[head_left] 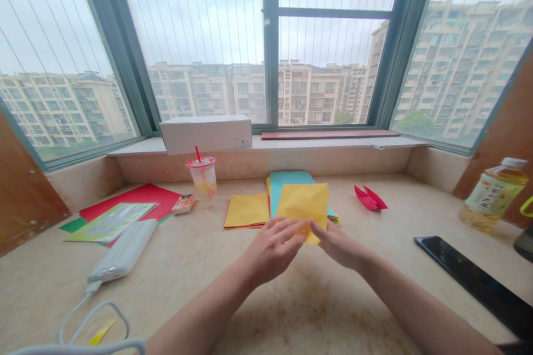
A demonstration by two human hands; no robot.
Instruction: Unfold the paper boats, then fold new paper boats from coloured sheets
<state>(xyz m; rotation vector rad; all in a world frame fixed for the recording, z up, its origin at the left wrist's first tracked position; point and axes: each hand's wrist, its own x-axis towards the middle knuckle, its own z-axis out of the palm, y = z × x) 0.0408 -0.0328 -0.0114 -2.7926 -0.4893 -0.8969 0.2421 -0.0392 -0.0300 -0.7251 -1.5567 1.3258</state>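
Nearest you, your left hand (272,249) reaches across the lower left of the yellow sheet (303,202), fingers together and slightly bent; whether they pinch it, you cannot tell. Your right hand (343,247) grips the lower right edge, thumb in front. Both hands are about equally near, one at each side. The sheet extends beyond your fingers, its seemingly longer direction running away from you, towards the blue paper (289,178) on the desk (353,310).
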